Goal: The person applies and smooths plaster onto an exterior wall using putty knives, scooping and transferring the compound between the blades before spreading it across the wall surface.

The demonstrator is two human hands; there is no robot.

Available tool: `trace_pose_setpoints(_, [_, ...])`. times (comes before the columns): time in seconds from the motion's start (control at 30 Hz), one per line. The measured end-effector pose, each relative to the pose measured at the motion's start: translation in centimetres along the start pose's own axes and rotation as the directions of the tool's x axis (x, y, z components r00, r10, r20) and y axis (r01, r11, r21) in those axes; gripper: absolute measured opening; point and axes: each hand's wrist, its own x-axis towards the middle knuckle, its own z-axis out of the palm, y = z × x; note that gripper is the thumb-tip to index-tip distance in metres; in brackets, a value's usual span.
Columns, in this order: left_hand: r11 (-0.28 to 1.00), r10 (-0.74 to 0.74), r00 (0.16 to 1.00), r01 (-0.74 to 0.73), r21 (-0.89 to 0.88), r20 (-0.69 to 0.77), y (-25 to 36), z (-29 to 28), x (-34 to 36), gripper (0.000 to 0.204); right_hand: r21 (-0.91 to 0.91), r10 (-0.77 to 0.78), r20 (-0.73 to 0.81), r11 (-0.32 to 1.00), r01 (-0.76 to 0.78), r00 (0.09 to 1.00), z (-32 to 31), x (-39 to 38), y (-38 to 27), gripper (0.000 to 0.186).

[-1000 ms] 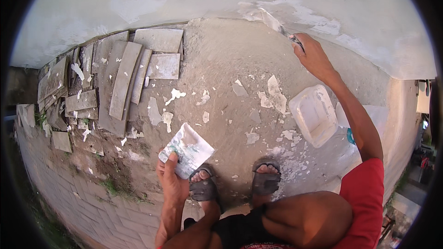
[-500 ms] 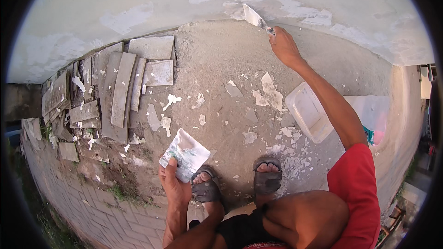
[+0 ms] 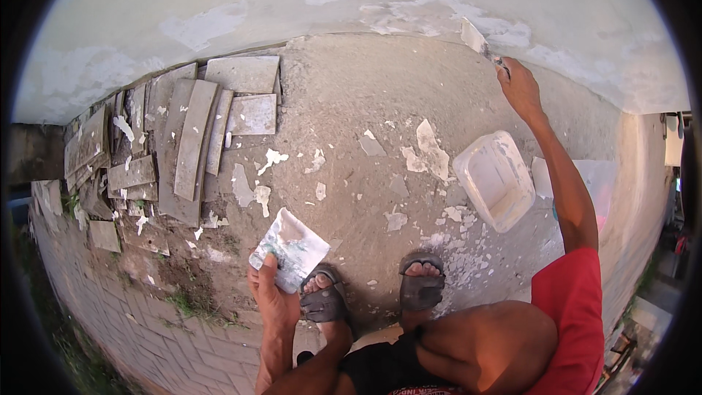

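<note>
Low in the view, my left hand grips a square white flat sheet smeared with grey-green and off-white material. My right hand is closed round the handle of a putty knife, reaching up and right to the pale wall, which has whiter patches. The blade is at the wall's lower part, just above where it meets the ground. Beside my right forearm sits a white plastic tub, with a translucent bag partly hidden behind the arm.
Broken grey slabs lie stacked along the wall at left. White flakes are scattered over the concrete around my sandalled feet. Brick paving with grass runs at lower left. The wall turns a corner at right.
My right hand and the knife moved left along the wall, then swung back right, ending right of where they were. My left hand stays in roughly the same place with the sheet.
</note>
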Motion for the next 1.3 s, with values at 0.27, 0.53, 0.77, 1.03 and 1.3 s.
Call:
trace_pose_setpoints(0.27, [1.0,-0.019,0.999,0.019,0.021,0.044,0.0,0.3,0.1,0.027,-0.125,-0.347,0.116,0.925,0.36,0.931,-1.3,3.6,-7.4,0.023])
trace_pose_setpoints(0.53, [1.0,0.005,1.0,-0.004,-0.015,0.021,0.5,-0.2,-0.5,0.029,-0.351,-0.324,-0.123,0.898,0.264,0.938,-0.8,4.2,-1.8,0.021])
trace_pose_setpoints(0.77, [1.0,0.003,1.0,-0.003,0.013,0.005,1.0,-0.4,-0.2,0.03,-0.055,-0.296,-0.055,0.954,0.293,0.954,-0.2,-2.1,-6.0,0.025])
trace_pose_setpoints(1.03, [1.0,-0.023,1.0,0.023,-0.002,0.0,-0.1,1.9,-0.3,0.02,0.005,-0.216,0.04,0.976,0.216,0.976,3.1,3.2,-7.7,0.022])
trace_pose_setpoints(1.3, [1.0,-0.008,0.989,0.004,0.031,0.146,-0.3,1.2,0.0,0.026,-0.226,0.061,-0.123,0.97,-0.088,0.99,-4.6,-0.2,9.7,0.025])
